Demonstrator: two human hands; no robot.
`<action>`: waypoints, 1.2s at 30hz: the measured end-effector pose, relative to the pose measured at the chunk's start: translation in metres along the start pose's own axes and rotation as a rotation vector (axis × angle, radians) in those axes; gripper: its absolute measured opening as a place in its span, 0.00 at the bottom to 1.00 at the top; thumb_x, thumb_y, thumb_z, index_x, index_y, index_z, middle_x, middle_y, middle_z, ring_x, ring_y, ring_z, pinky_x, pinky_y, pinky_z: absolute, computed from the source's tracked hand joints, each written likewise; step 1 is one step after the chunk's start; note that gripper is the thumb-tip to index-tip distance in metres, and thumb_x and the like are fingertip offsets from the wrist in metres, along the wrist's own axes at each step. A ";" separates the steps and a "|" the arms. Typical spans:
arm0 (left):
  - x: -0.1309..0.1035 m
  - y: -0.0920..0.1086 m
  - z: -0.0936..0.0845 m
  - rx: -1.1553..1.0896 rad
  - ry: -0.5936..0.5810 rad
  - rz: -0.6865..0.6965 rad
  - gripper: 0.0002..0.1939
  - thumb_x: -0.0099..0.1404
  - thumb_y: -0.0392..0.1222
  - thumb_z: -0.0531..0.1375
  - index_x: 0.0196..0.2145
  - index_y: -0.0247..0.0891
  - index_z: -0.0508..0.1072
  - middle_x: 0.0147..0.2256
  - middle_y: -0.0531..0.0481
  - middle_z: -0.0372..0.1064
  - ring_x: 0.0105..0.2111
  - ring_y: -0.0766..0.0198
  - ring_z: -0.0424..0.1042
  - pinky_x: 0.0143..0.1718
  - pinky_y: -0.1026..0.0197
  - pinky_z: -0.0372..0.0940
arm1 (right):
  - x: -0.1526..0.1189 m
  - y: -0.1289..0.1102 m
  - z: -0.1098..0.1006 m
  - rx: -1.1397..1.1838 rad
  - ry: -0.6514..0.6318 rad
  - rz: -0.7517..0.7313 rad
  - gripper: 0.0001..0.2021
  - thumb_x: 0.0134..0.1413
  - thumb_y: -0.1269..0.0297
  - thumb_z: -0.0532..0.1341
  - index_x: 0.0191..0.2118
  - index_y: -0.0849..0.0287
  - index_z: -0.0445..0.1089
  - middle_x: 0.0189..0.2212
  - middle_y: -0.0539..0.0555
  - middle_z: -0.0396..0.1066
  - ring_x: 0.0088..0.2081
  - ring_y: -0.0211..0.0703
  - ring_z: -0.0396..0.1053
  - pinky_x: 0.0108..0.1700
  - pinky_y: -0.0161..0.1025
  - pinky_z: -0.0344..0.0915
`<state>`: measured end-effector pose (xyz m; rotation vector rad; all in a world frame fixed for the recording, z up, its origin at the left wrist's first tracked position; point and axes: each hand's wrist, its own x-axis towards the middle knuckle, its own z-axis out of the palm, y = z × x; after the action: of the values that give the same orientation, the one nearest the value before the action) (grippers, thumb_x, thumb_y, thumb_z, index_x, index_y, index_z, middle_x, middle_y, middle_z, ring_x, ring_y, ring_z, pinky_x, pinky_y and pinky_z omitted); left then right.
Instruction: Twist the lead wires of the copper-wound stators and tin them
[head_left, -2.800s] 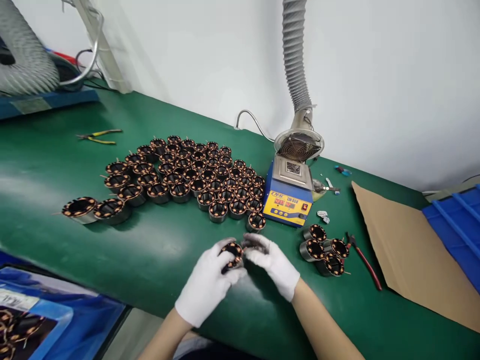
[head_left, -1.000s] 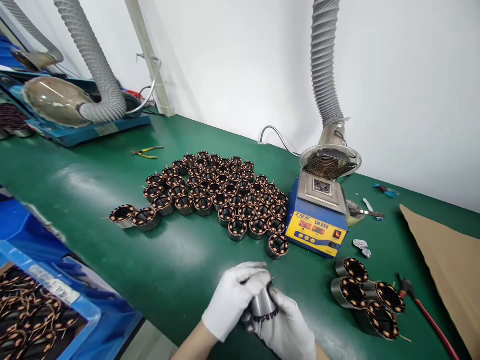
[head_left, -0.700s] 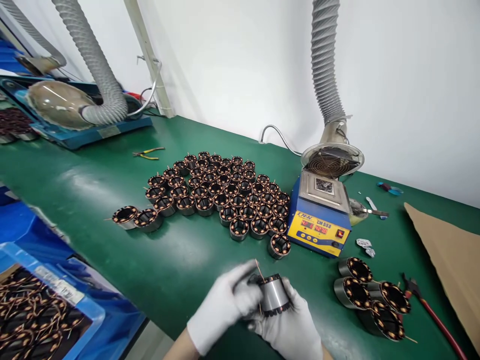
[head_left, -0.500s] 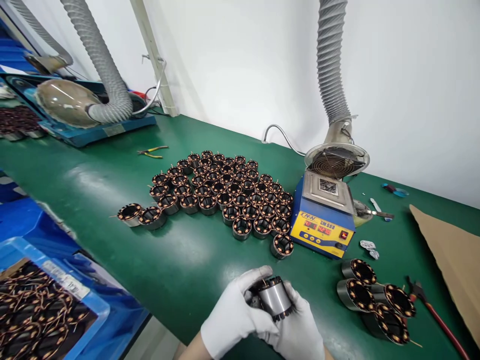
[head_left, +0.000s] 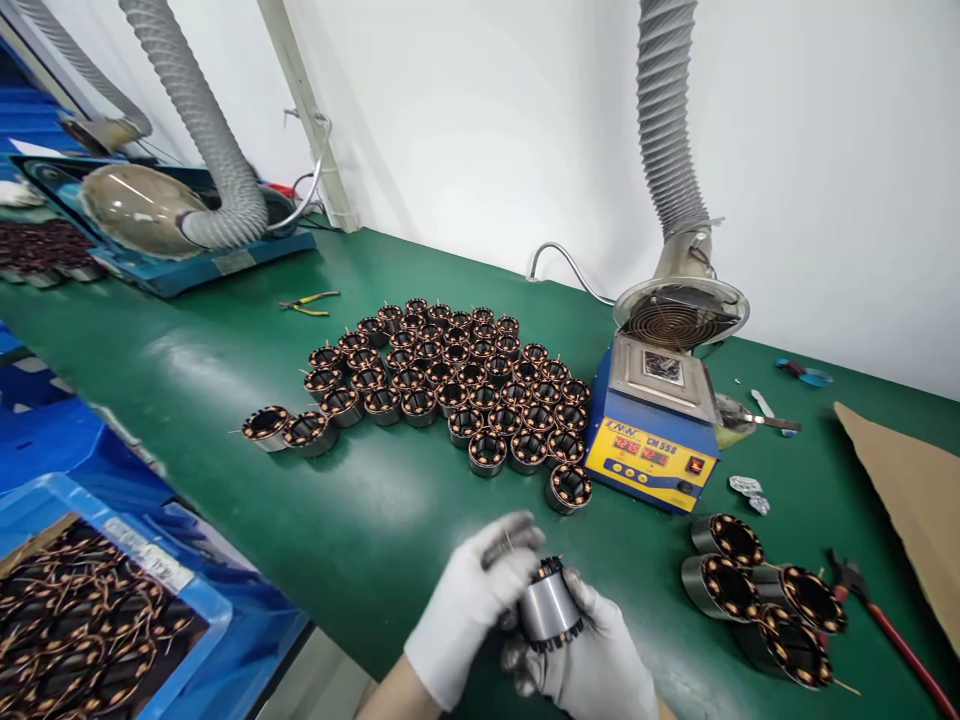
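Observation:
My right hand (head_left: 592,640), in a white glove, grips a motor stator (head_left: 550,608) from the right and below. The stator is a steel ring with black insulation and copper windings, held tilted above the bench. Up at its left rim, my gloved left hand (head_left: 480,590) has its fingers closed together, with a thin copper wire (head_left: 509,541) showing at them. How the wire runs to the stator is hidden. Just beyond the hands stands a single stator (head_left: 569,488), in front of a large group of wound stators (head_left: 457,370) on the green bench (head_left: 375,500).
A blue-and-yellow solder pot (head_left: 652,450) sits under an extraction hood (head_left: 679,310). Several stators (head_left: 724,585) and red-handled cutters (head_left: 885,620) lie at the right, near cardboard (head_left: 900,500). A blue bin (head_left: 195,610) of stators is at left; yellow-handled pliers (head_left: 309,303) lie farther back.
My left hand has come off the stator's side and moved up to its upper left, fingers drawn together. My right hand keeps hold of the stator. The view has shifted slightly.

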<state>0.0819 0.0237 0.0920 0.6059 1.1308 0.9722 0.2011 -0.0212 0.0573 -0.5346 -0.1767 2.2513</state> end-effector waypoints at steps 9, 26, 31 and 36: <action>0.009 0.006 -0.033 0.105 0.078 0.140 0.24 0.49 0.53 0.65 0.42 0.37 0.72 0.40 0.45 0.75 0.44 0.57 0.71 0.49 0.58 0.62 | 0.007 0.023 -0.023 -0.838 0.563 -0.603 0.27 0.30 0.68 0.70 0.43 0.51 0.66 0.40 0.52 0.71 0.40 0.47 0.69 0.43 0.41 0.64; 0.000 0.002 -0.023 0.438 -0.002 0.104 0.02 0.47 0.39 0.65 0.23 0.41 0.77 0.28 0.52 0.76 0.38 0.55 0.72 0.60 0.50 0.48 | 0.006 0.028 -0.022 -1.352 0.661 -0.812 0.23 0.38 0.64 0.69 0.43 0.50 0.62 0.46 0.56 0.69 0.45 0.51 0.68 0.46 0.47 0.63; 0.004 -0.003 -0.023 0.231 0.188 0.150 0.11 0.50 0.45 0.62 0.30 0.36 0.75 0.30 0.48 0.76 0.35 0.57 0.73 0.42 0.57 0.66 | 0.003 0.022 -0.010 -1.321 0.734 -0.703 0.26 0.36 0.64 0.69 0.46 0.51 0.64 0.43 0.55 0.71 0.44 0.51 0.69 0.48 0.49 0.63; 0.002 0.008 -0.023 0.278 0.092 0.071 0.19 0.45 0.42 0.67 0.37 0.36 0.76 0.36 0.47 0.76 0.38 0.58 0.73 0.39 0.62 0.67 | 0.003 0.022 -0.012 -1.373 0.712 -0.710 0.26 0.37 0.63 0.69 0.47 0.51 0.64 0.45 0.55 0.71 0.46 0.52 0.67 0.51 0.50 0.61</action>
<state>0.0578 0.0276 0.0901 0.8366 1.3462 0.9174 0.1897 -0.0347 0.0392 -1.5903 -1.3097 0.8773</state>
